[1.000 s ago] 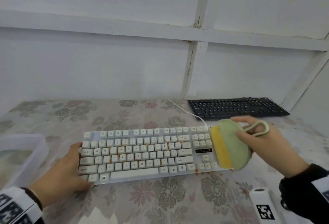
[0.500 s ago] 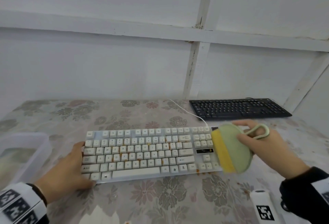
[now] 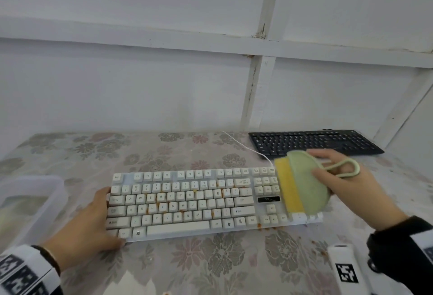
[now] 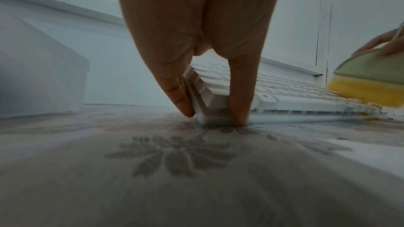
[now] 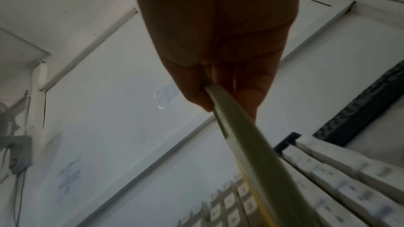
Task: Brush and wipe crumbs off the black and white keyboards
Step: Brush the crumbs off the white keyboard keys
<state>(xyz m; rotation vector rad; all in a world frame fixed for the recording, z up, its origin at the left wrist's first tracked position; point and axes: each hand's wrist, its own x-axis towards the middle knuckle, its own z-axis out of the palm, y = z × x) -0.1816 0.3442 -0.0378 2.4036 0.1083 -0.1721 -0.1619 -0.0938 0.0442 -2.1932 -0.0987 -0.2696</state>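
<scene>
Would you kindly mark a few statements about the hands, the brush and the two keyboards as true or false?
1. The right hand holds the green brush over the right end of the white keyboard. True.
2. The left hand is lifted clear of the white keyboard. False: it steadies the keyboard's left end, with fingers at its near corner.
3. The brush's yellow bristles face the keys to its left. True.
4. The black keyboard lies in front of the white one, nearer the person. False: it lies behind it, by the wall.
5. The white keyboard is free of crumbs. False: orange crumbs sit between its keys.
</scene>
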